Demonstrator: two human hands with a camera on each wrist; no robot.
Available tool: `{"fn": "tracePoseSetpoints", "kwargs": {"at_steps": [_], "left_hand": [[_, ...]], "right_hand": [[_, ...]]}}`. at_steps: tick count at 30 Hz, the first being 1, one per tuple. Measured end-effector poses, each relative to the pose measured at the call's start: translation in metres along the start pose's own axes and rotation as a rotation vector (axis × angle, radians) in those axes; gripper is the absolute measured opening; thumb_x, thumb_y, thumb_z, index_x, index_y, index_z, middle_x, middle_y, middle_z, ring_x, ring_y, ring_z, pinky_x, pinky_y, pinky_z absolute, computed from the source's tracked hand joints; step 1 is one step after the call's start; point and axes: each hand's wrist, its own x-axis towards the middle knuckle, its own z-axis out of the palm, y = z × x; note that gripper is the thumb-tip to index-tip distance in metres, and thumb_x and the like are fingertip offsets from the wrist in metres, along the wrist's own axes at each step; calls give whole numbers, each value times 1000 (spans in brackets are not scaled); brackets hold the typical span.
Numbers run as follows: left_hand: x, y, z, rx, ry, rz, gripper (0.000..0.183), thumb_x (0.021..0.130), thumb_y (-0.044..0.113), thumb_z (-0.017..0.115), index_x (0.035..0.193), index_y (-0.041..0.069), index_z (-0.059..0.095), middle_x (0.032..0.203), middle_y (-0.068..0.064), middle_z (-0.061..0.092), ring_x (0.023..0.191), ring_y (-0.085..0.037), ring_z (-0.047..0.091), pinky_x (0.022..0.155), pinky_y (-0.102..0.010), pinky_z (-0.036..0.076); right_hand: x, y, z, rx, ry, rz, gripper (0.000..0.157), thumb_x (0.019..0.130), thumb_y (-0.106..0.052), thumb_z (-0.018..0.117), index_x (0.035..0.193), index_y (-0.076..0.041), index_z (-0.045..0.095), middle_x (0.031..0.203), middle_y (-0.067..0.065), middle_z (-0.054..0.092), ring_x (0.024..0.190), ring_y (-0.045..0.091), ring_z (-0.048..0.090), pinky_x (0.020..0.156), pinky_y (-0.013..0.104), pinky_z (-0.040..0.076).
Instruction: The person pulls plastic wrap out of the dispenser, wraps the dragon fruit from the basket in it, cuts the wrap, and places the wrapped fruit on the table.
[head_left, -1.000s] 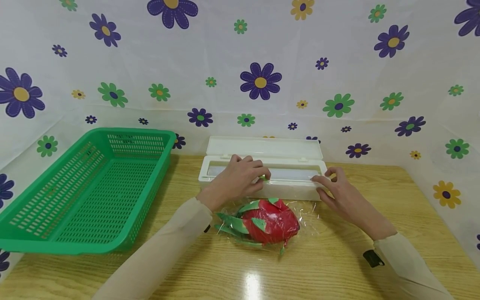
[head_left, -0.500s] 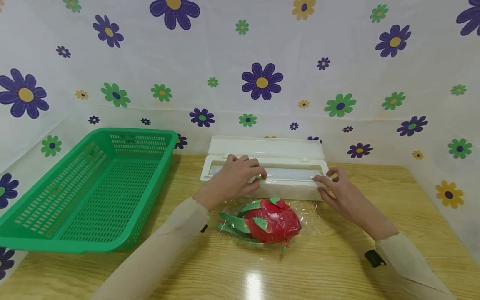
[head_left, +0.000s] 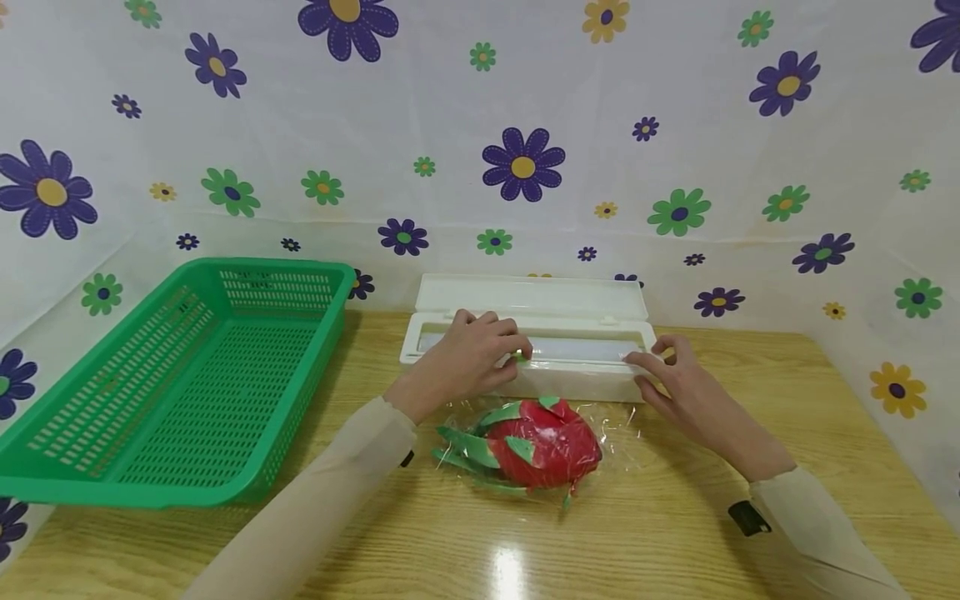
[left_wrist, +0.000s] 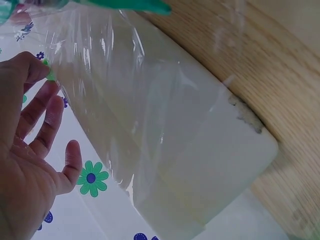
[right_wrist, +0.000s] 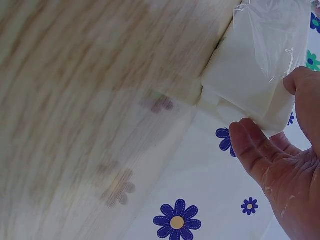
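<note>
Both hands on the box [head_left: 581, 382]
The left hand [head_left: 471, 358] pinches the tab [left_wrist: 50, 75] at its three o'clock; the right hand [head_left: 686, 398] grips the box's end, ten o'clock; fruit [head_left: 551, 446] lies at the left hand's half past four.

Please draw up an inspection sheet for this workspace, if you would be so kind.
Surface: wood-grain table, reflecting a light.
Items in use: white cling film dispenser, lid open, film roll inside; dragon fruit in front, clear film about it.
Clutter: green plastic basket at left.
Hands: left hand pinches a small green piece at the dispenser's front edge; right hand grips its right end.
Cables: nothing seen.
Surroundings: flower-print sheet behind.
</note>
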Motion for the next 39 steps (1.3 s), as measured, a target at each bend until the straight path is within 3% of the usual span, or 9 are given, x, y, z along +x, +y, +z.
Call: {"fn": "tracePoseSetpoints", "kwargs": {"at_steps": [7, 26, 39], "left_hand": [[1, 0, 1, -4, -7, -4, 12, 99, 21, 63, 107, 26, 70, 113, 5, 73, 99, -19, 62, 88, -45, 45], [0, -1, 1, 23, -5, -19, 11, 99, 23, 63, 106, 28, 70, 107, 5, 72, 95, -19, 61, 88, -47, 46], [-2, -4, 2, 38, -6, -27, 12, 99, 24, 62, 107, 28, 71, 109, 5, 72, 97, -19, 62, 90, -47, 47]], "right_hand": [[-1, -1, -2, 5, -22, 22, 32, 95, -2, 69, 124, -14, 65, 120, 25, 47, 96, 38, 66, 68, 42, 61], [-1, 1, 2, 0, 18, -5, 32, 92, 0, 70, 121, -13, 66, 116, 24, 47, 92, 37, 65, 62, 35, 58], [0, -1, 0, 2, 10, -1, 31, 93, 0, 69, 122, -12, 66, 117, 25, 47, 93, 38, 65, 64, 39, 59]]}}
